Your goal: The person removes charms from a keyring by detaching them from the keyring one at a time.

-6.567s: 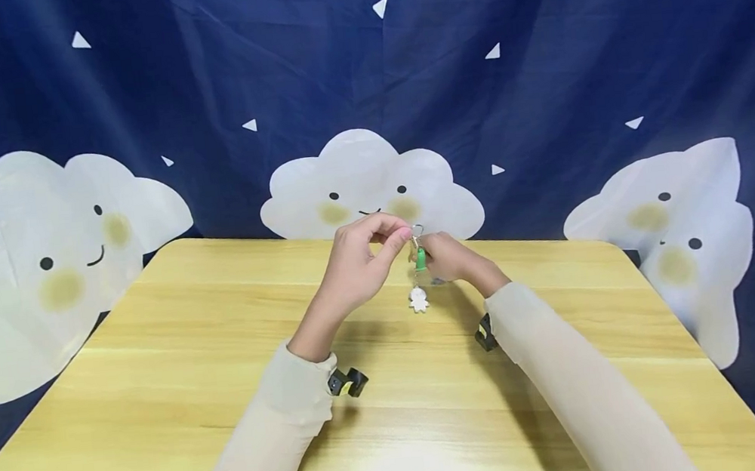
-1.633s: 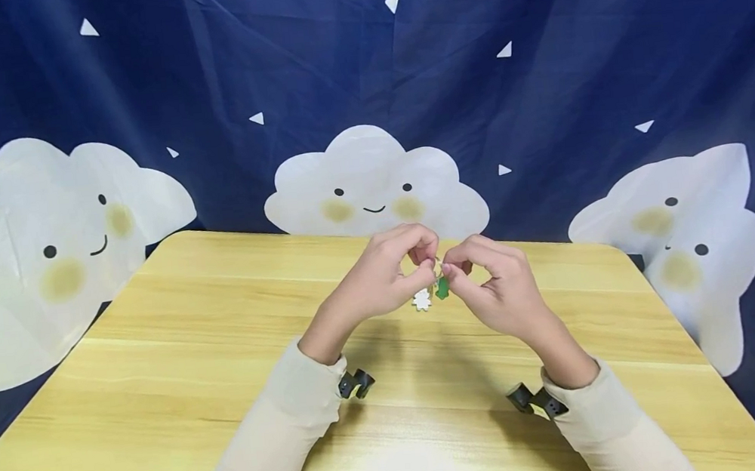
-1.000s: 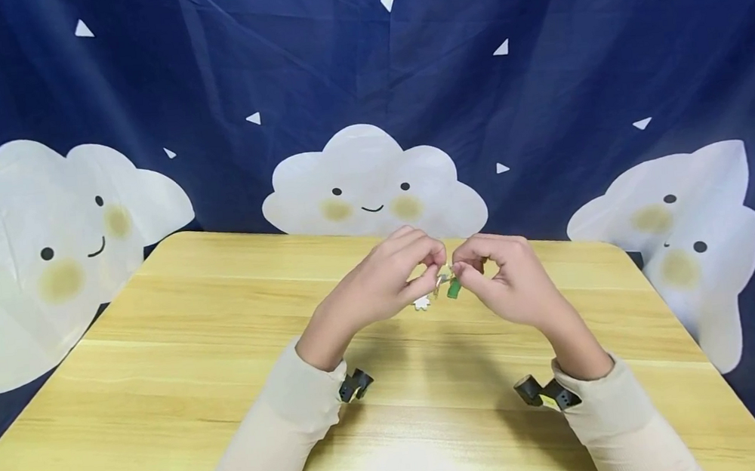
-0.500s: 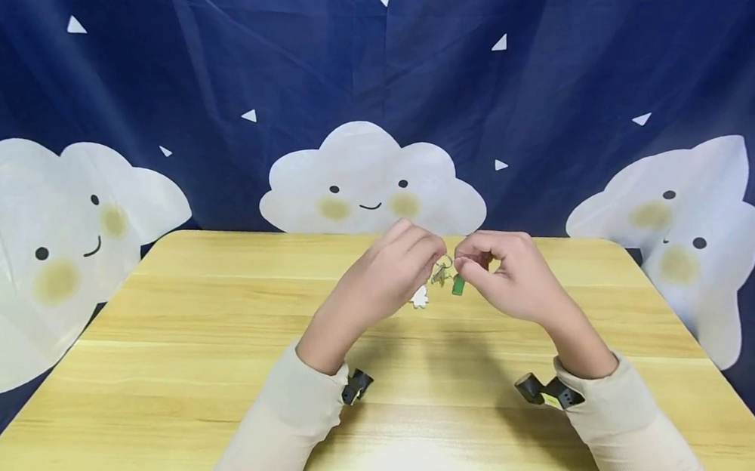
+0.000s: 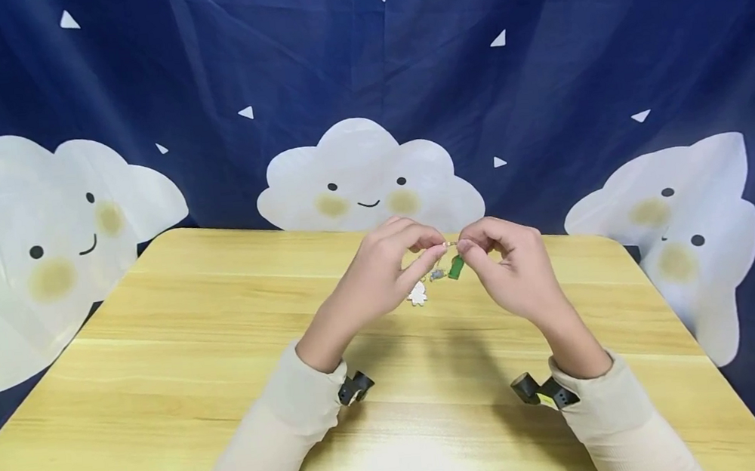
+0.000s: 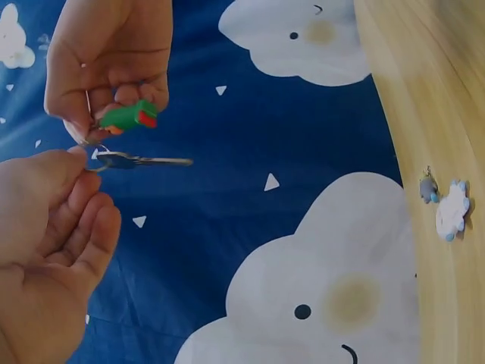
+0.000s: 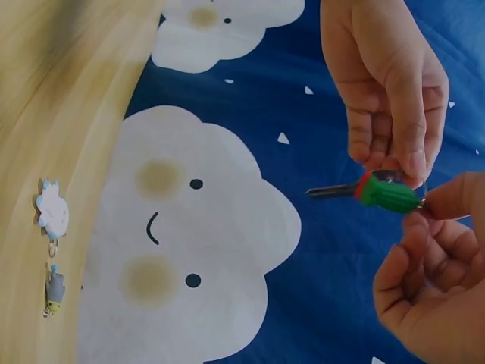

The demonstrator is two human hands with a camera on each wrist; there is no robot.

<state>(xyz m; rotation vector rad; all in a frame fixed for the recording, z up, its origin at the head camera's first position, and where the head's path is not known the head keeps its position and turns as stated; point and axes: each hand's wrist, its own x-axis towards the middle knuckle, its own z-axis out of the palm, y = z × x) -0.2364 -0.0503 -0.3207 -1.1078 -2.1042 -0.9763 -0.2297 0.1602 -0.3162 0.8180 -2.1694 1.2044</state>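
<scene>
1. The left hand (image 5: 381,277) and right hand (image 5: 511,272) each pinch the key ring (image 6: 95,144), held up so the parts hang free.
2. A key (image 6: 144,161) and green tag (image 7: 390,195) hang there.
3. Two small charms (image 7: 51,208) lie on the table (image 5: 159,378), set aside.

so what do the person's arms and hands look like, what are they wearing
Both arms wear long, close-fitting cream sleeves down to the wrists. A small black camera mount sits at each cuff, the right one with a yellow-green spot. The left hand and right hand are bare, with no rings or gloves visible.
</scene>
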